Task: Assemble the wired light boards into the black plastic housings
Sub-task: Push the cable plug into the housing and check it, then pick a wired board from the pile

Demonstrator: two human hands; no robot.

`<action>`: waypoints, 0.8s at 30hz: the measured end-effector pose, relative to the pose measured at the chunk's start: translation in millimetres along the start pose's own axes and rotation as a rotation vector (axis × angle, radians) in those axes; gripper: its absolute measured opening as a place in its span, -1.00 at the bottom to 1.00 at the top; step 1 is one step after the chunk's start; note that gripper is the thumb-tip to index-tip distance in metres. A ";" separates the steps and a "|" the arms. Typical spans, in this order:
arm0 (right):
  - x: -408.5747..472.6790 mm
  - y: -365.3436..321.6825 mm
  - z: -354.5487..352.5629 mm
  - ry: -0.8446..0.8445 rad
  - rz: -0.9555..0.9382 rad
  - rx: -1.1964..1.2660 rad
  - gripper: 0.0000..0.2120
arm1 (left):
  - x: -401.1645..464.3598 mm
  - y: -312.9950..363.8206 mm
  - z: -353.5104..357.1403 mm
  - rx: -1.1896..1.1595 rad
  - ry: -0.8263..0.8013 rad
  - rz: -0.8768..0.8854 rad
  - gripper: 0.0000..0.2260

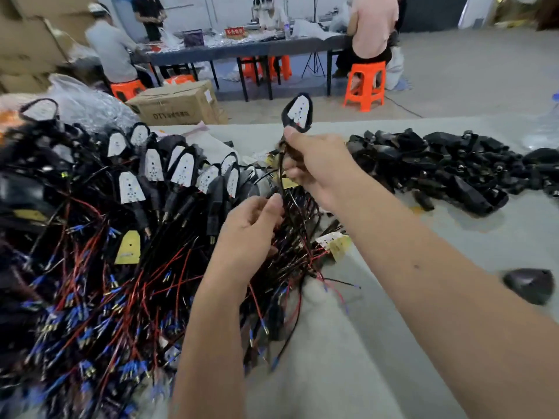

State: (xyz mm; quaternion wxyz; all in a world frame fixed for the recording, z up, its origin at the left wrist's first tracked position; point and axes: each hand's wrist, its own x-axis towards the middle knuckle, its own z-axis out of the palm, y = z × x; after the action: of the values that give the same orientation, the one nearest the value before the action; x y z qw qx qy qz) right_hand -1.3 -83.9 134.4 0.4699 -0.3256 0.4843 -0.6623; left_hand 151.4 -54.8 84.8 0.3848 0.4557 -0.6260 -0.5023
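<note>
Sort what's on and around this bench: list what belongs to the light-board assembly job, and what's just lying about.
Part of the job:
- assembled unit held up by the right hand
- its wires, pinched by the left hand
- pile of finished units
- heap of empty black housings
- loose light boards

Lying about:
- cardboard box
- clear plastic bags
- orange stool

Beyond the grey tabletop (453, 237), a cardboard box (177, 105) sits beside crumpled clear plastic (90, 105). Farther back, people (112, 52) sit on orange stools (366, 86) at a long dark table (242, 49) strewn with parts, and stacked cartons (27, 40) stand at left.
</note>
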 end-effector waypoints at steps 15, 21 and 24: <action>23.7 76.5 145.0 0.009 -0.252 -1.088 -0.90 | -9.3 -23.4 -124.7 0.664 0.720 -0.260 -0.81; 23.3 73.2 141.0 -0.085 -0.350 -1.142 -0.70 | -1.9 -16.5 -116.9 0.672 0.831 -0.171 -0.81; 11.4 72.9 113.2 0.023 -0.440 -0.945 -0.50 | 0.7 -3.2 -78.4 0.619 0.866 0.074 -0.85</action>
State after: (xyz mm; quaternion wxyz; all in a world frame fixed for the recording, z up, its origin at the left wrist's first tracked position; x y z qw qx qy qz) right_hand 117.5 -139.1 101.2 0.1160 -0.5888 0.6557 -0.4582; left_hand 225.4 -77.6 97.3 0.4731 0.6912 -0.5444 -0.0463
